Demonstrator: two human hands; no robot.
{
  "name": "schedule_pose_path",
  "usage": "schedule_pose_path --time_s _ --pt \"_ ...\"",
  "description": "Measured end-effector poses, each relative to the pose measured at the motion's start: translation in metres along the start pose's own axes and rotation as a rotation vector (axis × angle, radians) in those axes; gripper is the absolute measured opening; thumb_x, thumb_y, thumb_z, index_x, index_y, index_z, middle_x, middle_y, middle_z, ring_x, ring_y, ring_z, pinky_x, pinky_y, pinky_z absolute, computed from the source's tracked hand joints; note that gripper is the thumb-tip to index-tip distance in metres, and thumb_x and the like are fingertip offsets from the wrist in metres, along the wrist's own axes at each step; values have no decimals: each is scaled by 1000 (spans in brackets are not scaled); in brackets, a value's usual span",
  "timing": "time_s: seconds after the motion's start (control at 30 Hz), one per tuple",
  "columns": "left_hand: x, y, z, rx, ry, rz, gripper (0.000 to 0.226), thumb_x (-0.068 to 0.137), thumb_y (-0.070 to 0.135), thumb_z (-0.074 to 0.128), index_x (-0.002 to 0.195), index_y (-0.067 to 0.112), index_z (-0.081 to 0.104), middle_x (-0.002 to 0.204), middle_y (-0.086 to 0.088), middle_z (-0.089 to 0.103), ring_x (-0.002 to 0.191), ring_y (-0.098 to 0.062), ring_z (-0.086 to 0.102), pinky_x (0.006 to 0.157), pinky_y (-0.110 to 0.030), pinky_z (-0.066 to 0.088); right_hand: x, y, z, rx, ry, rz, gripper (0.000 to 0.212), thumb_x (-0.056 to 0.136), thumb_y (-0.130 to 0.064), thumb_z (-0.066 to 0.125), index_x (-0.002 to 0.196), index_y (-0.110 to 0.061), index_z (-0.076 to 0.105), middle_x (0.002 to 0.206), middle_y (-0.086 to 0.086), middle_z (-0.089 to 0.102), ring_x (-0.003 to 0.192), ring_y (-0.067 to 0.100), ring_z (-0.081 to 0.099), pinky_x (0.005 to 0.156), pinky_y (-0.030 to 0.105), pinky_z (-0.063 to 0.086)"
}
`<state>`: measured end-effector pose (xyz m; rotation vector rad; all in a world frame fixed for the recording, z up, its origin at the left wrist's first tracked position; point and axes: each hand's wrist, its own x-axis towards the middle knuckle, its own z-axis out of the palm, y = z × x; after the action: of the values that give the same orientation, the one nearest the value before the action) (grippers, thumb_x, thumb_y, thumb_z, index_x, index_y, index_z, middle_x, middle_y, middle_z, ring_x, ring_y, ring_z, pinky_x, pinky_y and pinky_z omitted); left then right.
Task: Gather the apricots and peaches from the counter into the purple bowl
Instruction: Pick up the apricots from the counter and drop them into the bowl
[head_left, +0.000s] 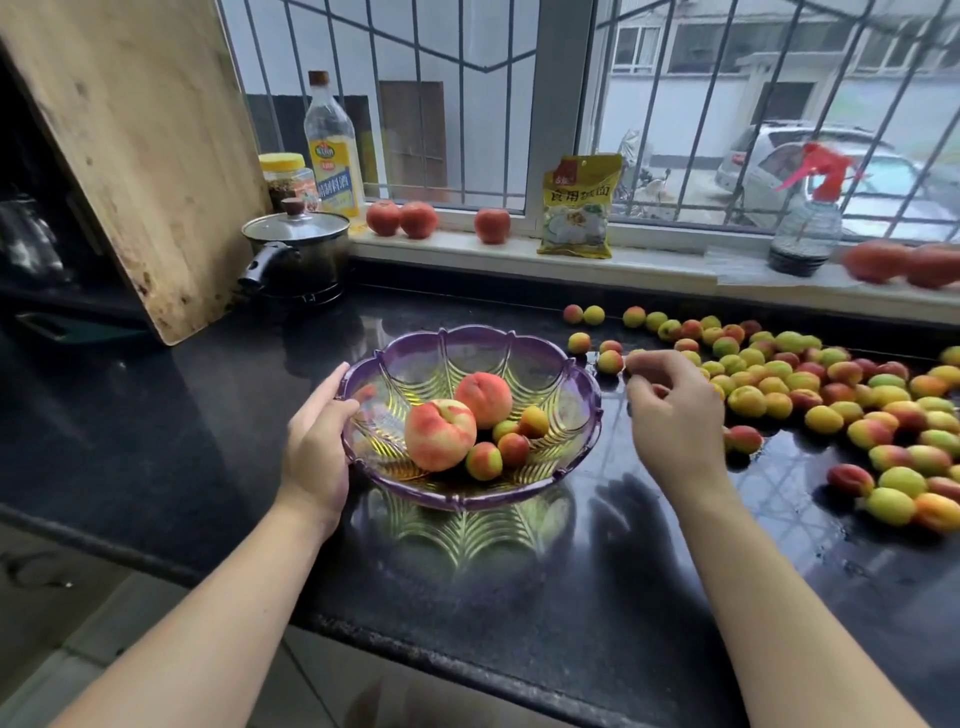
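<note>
A translucent purple plastic bowl with a scalloped rim (566, 364) sits on the glossy black stone counter (156, 467), near its front edge and roughly midway along it. Inside lie two large pink-and-yellow peaches (440, 434) touching each other, with four small red-and-yellow apricots in the bowl (511, 439) clustered just beside them on the right.

The left hand (317, 447) grips the bowl's left rim, thumb hooked over the edge and palm against the outer wall. The right hand (670, 410) hovers just beside the bowl's right rim, fingers curled downward; something small may be pinched at the fingertips, but the blur there means I cannot tell whether it holds anything.

A wide scatter of loose green, yellow and red apricots (831, 395) covers the right half of the counter, reaching from the back edge toward the right edge, many touching one another; the nearest ones lie just behind the right hand.

On the pale window sill (649, 267) along the counter's back edge rest three red peaches (415, 219), a yellow food packet (577, 208) standing upright, and a clear spray bottle with a red trigger (805, 228). At the back left corner stand a steel pot with a glass lid (297, 249), a tall cooking-wine bottle (332, 150), a yellow-lidded jar (284, 179), and a large wooden cutting board (135, 145) leaning tilted.
</note>
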<state>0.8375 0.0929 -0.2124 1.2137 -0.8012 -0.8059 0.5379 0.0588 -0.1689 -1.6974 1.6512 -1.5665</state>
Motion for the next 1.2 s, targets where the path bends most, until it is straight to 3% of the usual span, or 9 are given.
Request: schedule_pose_path --time_s 0.1,0.27,0.5,0.67,0.83,0.93,1.0,1.1,1.2 --pt "2 -3 0 -15 3 0 69 80 22 50 148 13 61 126 -7 76 117 -21 74 93 -36 59 10 21 -6 -158 83 204 26 92 -2 54 113 -12 67 117 7 61 110 24 58 94 33 49" --pt "3 -5 0 -18 -1 10 65 82 22 48 145 16 62 124 -10 76 112 -17 76 84 -32 60 14 32 13 -425 -76 218 50 94 -6 53 143 -13 49 148 13 39 127 32 48 101 42 43" --pt "5 -8 -1 -2 1 28 60 83 23 49 141 21 65 128 -10 75 116 -21 74 91 -39 60 35 39 35 -819 -143 168 32 97 -14 56 128 -14 49 130 16 49 92 33 59 66 35 43" --pt "6 -8 0 24 10 37 63 82 24 49 143 18 64 130 -10 75 121 -22 72 93 -39 59 36 40 29 -651 -33 184 27 98 -25 62 119 -10 56 121 14 54 86 21 45 70 32 41" --pt "5 -9 -1 53 20 36 63 83 27 47 144 17 64 135 -9 72 125 -23 70 102 -44 58 29 15 6 -209 66 2 26 96 -41 62 102 -15 66 97 3 67 87 18 60 72 30 49" --pt "4 -7 0 47 17 26 65 82 25 47 145 15 62 132 -9 73 121 -20 72 94 -38 59 19 -21 0 146 -222 -83 18 93 -36 68 98 -18 69 90 -4 69 84 8 64 70 19 51" --pt "3 -5 1 56 18 19 65 83 26 47 145 15 62 131 -7 74 120 -19 72 94 -37 59 12 -32 3 12 -504 -163 15 89 -38 72 96 -25 71 89 -10 68 85 3 61 73 20 49" --pt "1 -4 1 48 21 25 62 83 25 48 142 17 65 134 -8 73 124 -21 70 92 -34 57 8 -30 6 -371 -545 -301 15 86 -47 71 94 -35 70 89 -19 62 97 10 50 90 39 43" --pt "0 -2 0 46 15 18 56 83 25 48 136 22 66 135 -10 72 125 -23 70 94 -37 57 8 -31 7 -372 -552 -273 19 91 -44 67 107 -35 68 99 -17 61 106 16 47 97 46 41"
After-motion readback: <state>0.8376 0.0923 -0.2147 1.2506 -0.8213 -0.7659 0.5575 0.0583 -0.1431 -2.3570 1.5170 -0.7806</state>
